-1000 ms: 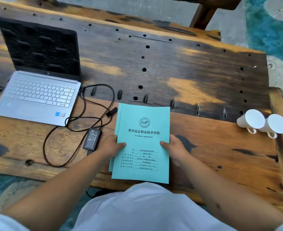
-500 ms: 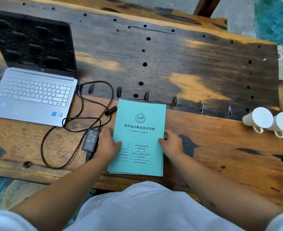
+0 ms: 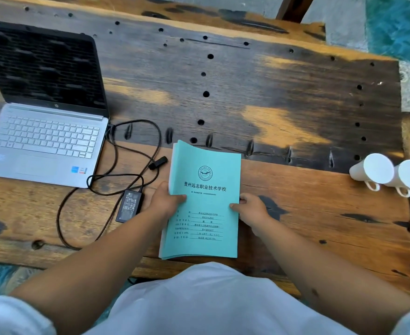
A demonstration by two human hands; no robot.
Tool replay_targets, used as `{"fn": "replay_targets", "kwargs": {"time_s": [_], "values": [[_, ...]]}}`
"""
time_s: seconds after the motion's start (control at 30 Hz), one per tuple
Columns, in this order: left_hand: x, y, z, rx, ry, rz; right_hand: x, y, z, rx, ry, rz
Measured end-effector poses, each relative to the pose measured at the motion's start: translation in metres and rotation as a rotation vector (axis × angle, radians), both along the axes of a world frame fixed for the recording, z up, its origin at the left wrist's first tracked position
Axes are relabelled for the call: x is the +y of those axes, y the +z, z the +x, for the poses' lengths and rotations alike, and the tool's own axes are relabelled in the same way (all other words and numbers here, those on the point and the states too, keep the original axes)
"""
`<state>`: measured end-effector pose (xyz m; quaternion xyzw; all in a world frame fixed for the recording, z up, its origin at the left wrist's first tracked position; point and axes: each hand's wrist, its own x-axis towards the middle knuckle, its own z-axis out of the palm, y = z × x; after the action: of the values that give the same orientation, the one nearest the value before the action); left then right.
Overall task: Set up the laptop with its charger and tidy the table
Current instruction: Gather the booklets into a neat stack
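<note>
A stack of teal booklets [image 3: 205, 180] lies near the table's front edge, its far end lifted a little off the wood. My left hand [image 3: 164, 201] grips its left edge, thumb on the cover. My right hand [image 3: 252, 209] holds the right edge the same way. The open silver laptop [image 3: 47, 141] with a dark screen sits at the left. Its black charger brick [image 3: 129, 205] rests just left of my left hand, and the black cable [image 3: 126, 151] loops from it to the laptop's right side.
Two white mugs [image 3: 387, 172] lie on their sides at the right edge of the worn wooden table [image 3: 296, 105]. A small black clip [image 3: 158, 163] sits on the cable. Teal floor shows past the table's right side and a wooden leg stands at the back.
The booklets were squared up between my hands, pressed flat on the table, then their far end rose again. Both hands kept hold of the edges.
</note>
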<state>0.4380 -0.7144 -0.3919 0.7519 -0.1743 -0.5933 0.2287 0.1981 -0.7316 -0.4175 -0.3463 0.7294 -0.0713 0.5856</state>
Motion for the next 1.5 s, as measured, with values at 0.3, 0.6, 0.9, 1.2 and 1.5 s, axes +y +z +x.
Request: {"fn": "replay_targets", "kwargs": {"time_s": [0.3, 0.6, 0.9, 1.2, 1.5], "values": [[0.034, 0.055, 0.016, 0.409, -0.153, -0.263, -0.011, 0.039, -0.025, -0.637, -0.120, 0.066], [0.031, 0.062, 0.018, 0.083, -0.209, -0.519, 0.009, 0.084, -0.015, -0.462, -0.015, -0.384], [0.055, 0.064, 0.026, -0.035, -0.255, -0.552, 0.048, 0.078, -0.014, -0.229, 0.049, -0.567], [0.054, 0.056, 0.024, -0.148, -0.383, -0.564, 0.055, 0.071, -0.007, -0.242, -0.039, -0.565], [0.049, 0.039, 0.023, -0.209, -0.393, -0.545, 0.041, 0.053, -0.008, -0.085, 0.093, -0.525]]}}
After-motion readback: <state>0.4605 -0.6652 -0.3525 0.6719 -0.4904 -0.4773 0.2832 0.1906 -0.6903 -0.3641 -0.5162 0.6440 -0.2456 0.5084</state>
